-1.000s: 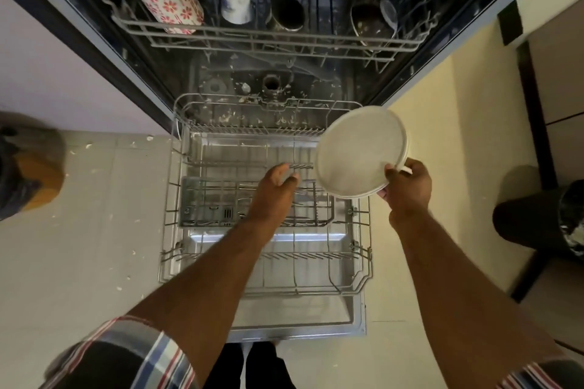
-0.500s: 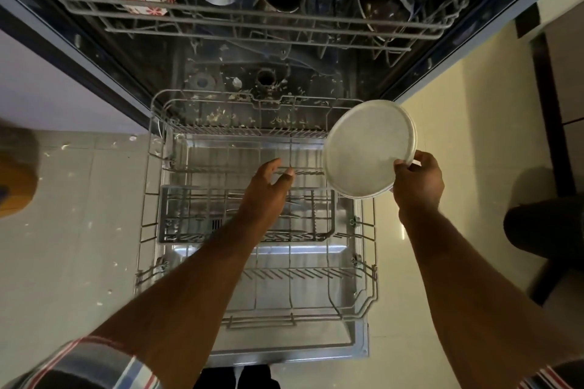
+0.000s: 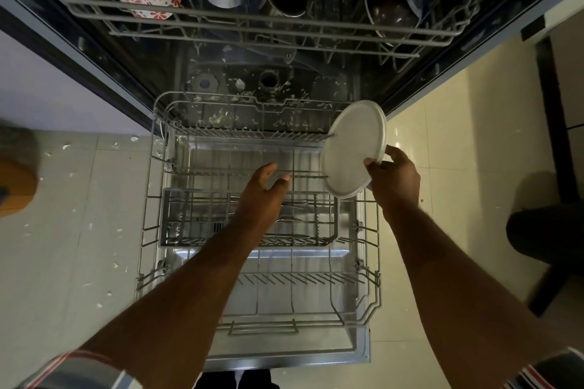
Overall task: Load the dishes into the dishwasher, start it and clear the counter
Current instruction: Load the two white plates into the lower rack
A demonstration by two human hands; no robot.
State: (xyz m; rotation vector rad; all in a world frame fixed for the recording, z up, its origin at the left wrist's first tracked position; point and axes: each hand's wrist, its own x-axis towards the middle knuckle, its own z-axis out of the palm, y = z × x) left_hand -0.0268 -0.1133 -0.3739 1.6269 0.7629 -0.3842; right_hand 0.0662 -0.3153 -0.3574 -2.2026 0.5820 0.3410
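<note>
Two hands work over the lower rack (image 3: pixel 151 230): right hand (image 3: pixel 393 180) pinches a white plate (image 3: pixel 354 148) by its rim; left hand (image 3: pixel 262 196), fingers relaxed, empty, touches tines (image 3: pixel 303 173) just left. Best slotted upright between them.

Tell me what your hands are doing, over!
Right hand grips white plate over lower rack. Left hand open, at the tines. Nothing blocking.
</note>
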